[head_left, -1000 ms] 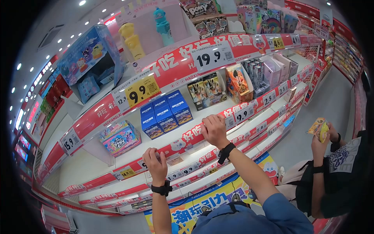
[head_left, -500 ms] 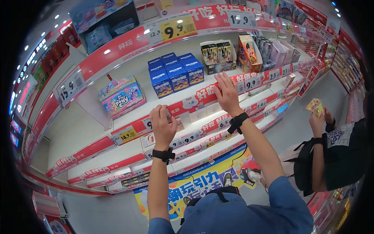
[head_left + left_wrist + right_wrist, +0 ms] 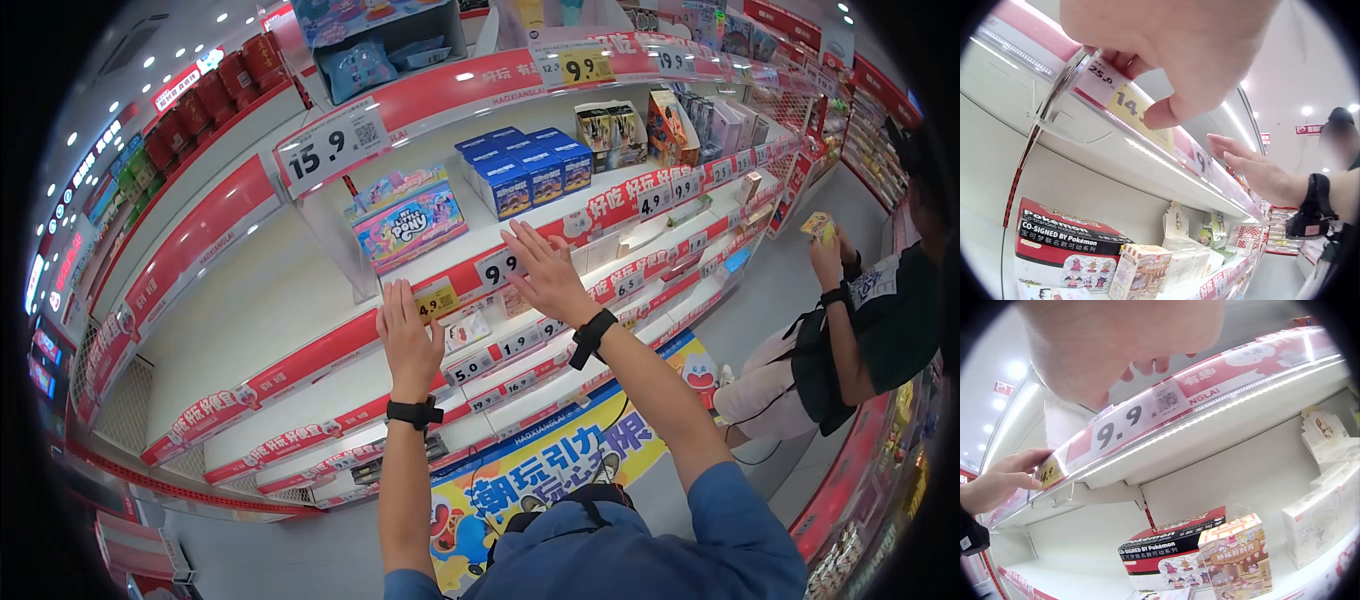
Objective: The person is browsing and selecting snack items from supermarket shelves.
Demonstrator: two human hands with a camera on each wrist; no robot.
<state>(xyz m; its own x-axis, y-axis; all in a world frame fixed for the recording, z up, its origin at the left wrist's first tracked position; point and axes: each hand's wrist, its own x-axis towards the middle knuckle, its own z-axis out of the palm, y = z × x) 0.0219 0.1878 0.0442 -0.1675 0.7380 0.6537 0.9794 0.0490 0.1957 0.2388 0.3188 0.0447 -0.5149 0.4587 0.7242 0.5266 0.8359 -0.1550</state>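
Both bare hands are at the front edge of a shelf with a red label strip [image 3: 590, 240]. My left hand [image 3: 408, 335] lies with fairly straight fingers beside the yellow price label [image 3: 1132, 109], its thumb right at the label in the left wrist view. My right hand [image 3: 545, 275] reaches over the strip further right, fingers extended, by the 9.9 price tag [image 3: 1119, 428]. Neither hand holds anything. Behind the hands on that shelf stand a My Little Pony box [image 3: 410, 225] and a block of blue boxes [image 3: 525, 170].
On the shelf below are a Pokémon box [image 3: 1066, 250] and a small patterned box [image 3: 1235, 556]. Card boxes [image 3: 610, 135] stand further right. An upper shelf carries a 15.9 price tag [image 3: 335, 145]. Another person [image 3: 870, 310] stands at the right, holding a small package [image 3: 818, 226].
Both hands have shifted left along the shelf edge relative to the boxes, and their fingers have straightened. The head view has turned left, so the boxes appear further right.
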